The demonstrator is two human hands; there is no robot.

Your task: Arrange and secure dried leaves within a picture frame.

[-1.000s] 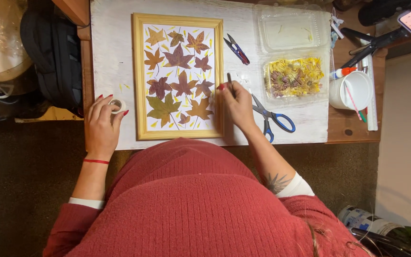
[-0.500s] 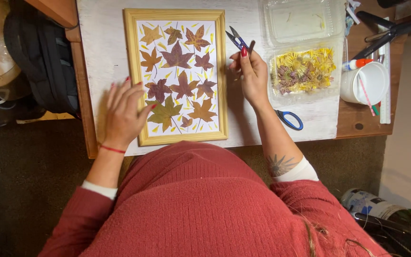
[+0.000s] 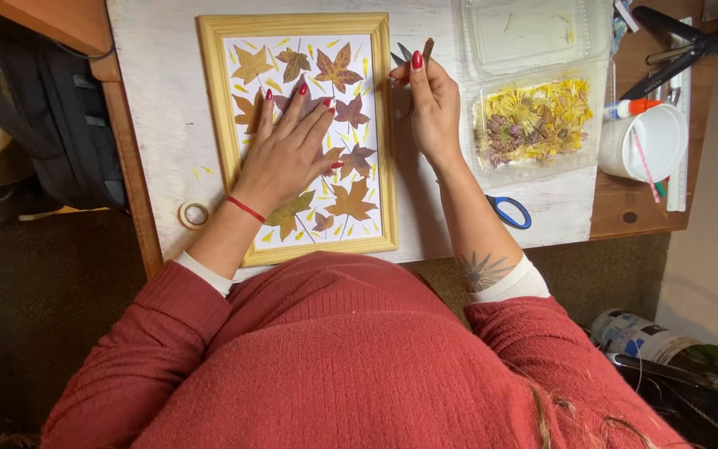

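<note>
The small snips [image 3: 413, 55] are in the right hand [image 3: 434, 104], pinched between thumb and fingers, with the metal points toward about 11 o'clock. They are just beside the right rail of the wooden frame [image 3: 388, 141], near its upper corner, so the pressed leaves [image 3: 338, 68] lie from the blades toward 9 o'clock. The long axis of the snips is almost along that rail.

The left hand [image 3: 288, 145] holds nothing; it lies flat with fingers spread on the leaves in the middle of the frame, the fingertips toward 1 o'clock. The right hand is clearly the nearer one to the tool.

Further out, at 3 o'clock from the right hand, stands a clear tray of dried yellow flowers [image 3: 533, 120]. Blue-handled scissors [image 3: 508, 212] lie at 5 o'clock, partly under the forearm. A roll of tape [image 3: 194, 214] rests at 7 o'clock from the left hand.
</note>
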